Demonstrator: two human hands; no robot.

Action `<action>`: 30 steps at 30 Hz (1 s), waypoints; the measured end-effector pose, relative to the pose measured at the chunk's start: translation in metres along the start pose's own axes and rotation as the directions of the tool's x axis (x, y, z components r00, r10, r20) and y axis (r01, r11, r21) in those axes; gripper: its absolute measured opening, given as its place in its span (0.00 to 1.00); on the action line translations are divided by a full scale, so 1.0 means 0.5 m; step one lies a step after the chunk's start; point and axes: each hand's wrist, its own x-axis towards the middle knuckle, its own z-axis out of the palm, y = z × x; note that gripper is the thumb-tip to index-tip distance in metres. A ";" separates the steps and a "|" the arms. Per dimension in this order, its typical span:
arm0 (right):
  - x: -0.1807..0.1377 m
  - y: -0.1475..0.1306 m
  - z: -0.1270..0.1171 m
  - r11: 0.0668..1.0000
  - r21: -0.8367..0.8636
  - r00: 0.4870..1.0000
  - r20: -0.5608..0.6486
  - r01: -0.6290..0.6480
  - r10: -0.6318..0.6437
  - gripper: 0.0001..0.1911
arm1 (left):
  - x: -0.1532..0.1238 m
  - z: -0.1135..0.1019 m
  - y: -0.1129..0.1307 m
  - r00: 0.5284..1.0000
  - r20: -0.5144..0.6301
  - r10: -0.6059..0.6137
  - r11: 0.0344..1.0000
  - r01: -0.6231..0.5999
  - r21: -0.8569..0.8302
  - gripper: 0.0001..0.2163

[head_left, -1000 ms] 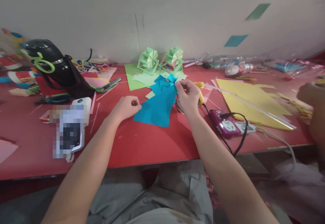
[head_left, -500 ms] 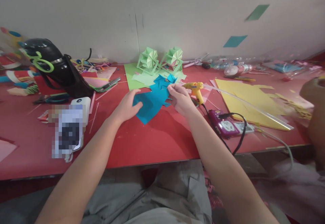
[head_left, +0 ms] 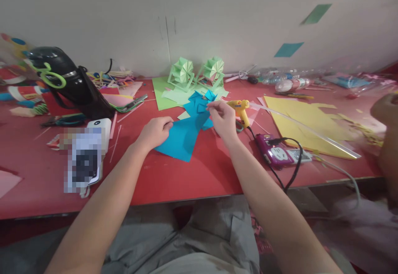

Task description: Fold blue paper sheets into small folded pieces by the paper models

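A sheet of blue paper (head_left: 183,137) is held between my two hands above the red table (head_left: 192,183). My left hand (head_left: 156,132) pinches its left edge, thumb and fingers together. The upper right corner is in the fingertips of my right hand (head_left: 223,118). Behind the sheet lie folded and cut blue paper pieces (head_left: 196,101), partly covered by it. A yellow glue gun (head_left: 241,110) lies just right of my right hand.
Two pale green paper wheels on stands (head_left: 183,73) stand at the back. A black bottle (head_left: 73,83) and a phone (head_left: 87,153) are on the left. Right are a purple power strip (head_left: 275,151), yellow paper (head_left: 298,120), a clear stick (head_left: 311,129) and another person's arm (head_left: 388,133).
My left hand has closed on the sheet's left edge, where its fingers were apart before. The blue sheet has turned and shifted slightly nearer to me.
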 end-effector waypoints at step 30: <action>0.003 0.004 -0.026 0.920 -0.384 0.964 0.264 0.081 0.025 0.07 | -0.006 -0.066 -0.051 0.995 -0.076 -0.061 0.993 0.068 0.098 0.11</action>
